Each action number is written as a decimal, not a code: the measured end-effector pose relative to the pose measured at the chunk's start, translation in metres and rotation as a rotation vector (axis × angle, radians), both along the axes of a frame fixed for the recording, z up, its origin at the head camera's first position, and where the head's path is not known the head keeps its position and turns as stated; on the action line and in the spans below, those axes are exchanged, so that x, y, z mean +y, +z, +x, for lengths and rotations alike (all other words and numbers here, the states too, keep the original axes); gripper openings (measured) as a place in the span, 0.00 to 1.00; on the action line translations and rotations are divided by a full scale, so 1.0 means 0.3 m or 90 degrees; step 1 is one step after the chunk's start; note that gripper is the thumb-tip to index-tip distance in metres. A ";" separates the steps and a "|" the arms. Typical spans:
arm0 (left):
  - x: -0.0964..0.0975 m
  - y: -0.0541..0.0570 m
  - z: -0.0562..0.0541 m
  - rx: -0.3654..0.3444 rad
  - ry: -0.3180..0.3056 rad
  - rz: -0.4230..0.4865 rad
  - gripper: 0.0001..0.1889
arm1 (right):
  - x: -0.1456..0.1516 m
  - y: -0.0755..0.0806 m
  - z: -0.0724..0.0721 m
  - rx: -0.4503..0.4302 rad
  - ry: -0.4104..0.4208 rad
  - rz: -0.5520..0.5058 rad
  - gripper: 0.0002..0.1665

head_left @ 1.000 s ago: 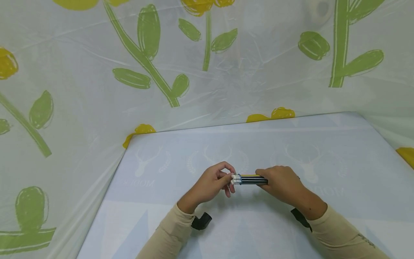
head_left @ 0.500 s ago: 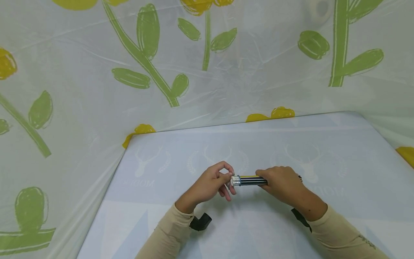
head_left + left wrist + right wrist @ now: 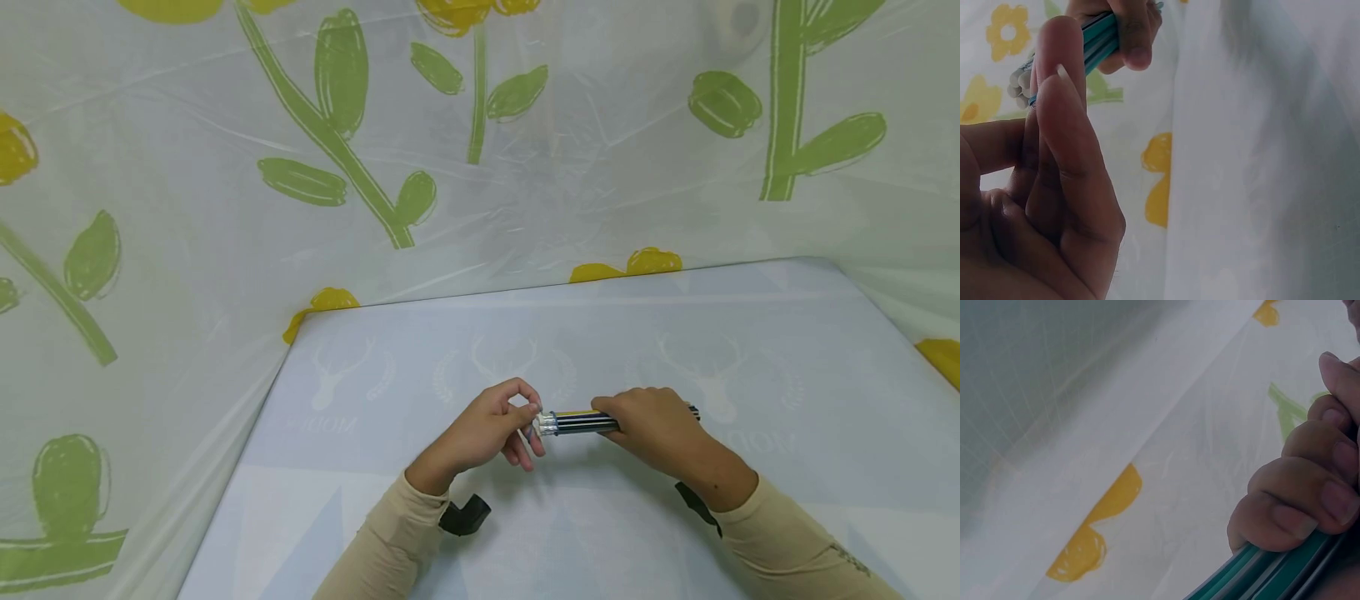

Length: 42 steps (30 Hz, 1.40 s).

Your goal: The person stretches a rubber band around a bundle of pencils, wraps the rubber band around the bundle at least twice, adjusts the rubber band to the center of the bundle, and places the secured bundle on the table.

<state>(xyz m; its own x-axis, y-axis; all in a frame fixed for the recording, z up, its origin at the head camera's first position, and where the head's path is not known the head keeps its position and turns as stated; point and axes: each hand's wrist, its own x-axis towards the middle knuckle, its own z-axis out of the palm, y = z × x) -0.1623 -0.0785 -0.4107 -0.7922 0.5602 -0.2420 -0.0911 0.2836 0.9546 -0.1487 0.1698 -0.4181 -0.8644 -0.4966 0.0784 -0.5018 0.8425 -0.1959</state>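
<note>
A bundle of pencils [image 3: 579, 422], with white eraser ends and silver ferrules, is held above the table. Its sides look black and yellow from the head view and teal in the left wrist view. My right hand [image 3: 654, 429] grips the bundle round its middle, fingers curled over the pencils [image 3: 1266, 575]. A thin blue rubber band [image 3: 554, 422] circles it near the eraser ends. There my left hand [image 3: 487, 427] pinches at the band with thumb and forefinger, its other fingers loosely bent. The left fingers [image 3: 1072, 125] partly hide the band and erasers.
A white cloth-covered table [image 3: 600, 333] with faint deer prints lies under both hands. Behind and beside it hangs a sheet [image 3: 555, 208] printed with yellow flowers and green leaves. Black pieces [image 3: 465, 515] show beneath both wrists.
The eraser end of the bundle has dipped slightly, and the left hand has come down a little with it. Dark pencil ends now show beyond the right hand. The right grip stays.
</note>
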 end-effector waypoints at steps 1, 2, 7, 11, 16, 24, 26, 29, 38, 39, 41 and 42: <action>-0.001 0.000 0.000 -0.001 0.001 -0.001 0.07 | -0.001 0.000 0.001 -0.001 -0.001 0.000 0.11; -0.001 0.000 0.000 -0.001 0.002 -0.003 0.07 | -0.001 0.000 0.002 -0.001 -0.003 0.001 0.12; -0.001 -0.001 0.000 -0.007 0.008 -0.016 0.07 | -0.007 -0.001 0.005 -0.003 -0.009 0.007 0.11; 0.000 -0.005 0.001 -0.012 0.016 -0.034 0.07 | -0.011 -0.008 0.006 -0.012 -0.012 0.011 0.10; 0.009 -0.015 0.008 -0.020 0.029 -0.046 0.07 | -0.012 -0.021 0.008 -0.024 -0.017 0.010 0.10; 0.032 -0.025 0.027 -0.019 0.077 -0.061 0.08 | -0.023 -0.032 0.015 -0.021 -0.054 0.039 0.13; 0.040 -0.024 0.033 -0.014 0.090 -0.065 0.08 | -0.026 -0.030 0.019 -0.015 -0.064 0.045 0.13; 0.052 -0.019 0.042 0.001 0.107 -0.065 0.07 | -0.028 -0.024 0.027 -0.001 -0.080 0.052 0.13; 0.073 -0.004 0.063 0.049 0.122 -0.064 0.07 | -0.032 -0.008 0.043 0.022 -0.105 0.065 0.13; 0.074 -0.004 0.064 0.054 0.123 -0.064 0.07 | -0.032 -0.009 0.042 0.023 -0.108 0.064 0.13; 0.077 -0.006 0.064 0.061 0.124 -0.061 0.08 | -0.030 -0.011 0.040 0.027 -0.114 0.062 0.13; 0.078 -0.008 0.063 0.063 0.126 -0.058 0.08 | -0.028 -0.014 0.039 0.031 -0.116 0.059 0.13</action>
<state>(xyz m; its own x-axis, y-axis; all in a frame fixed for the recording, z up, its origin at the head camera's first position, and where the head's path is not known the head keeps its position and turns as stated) -0.1433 -0.0549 -0.4132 -0.9068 0.3709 -0.2004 -0.0609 0.3552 0.9328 -0.1370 0.1613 -0.4222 -0.9371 -0.3389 0.0832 -0.3460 0.9336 -0.0936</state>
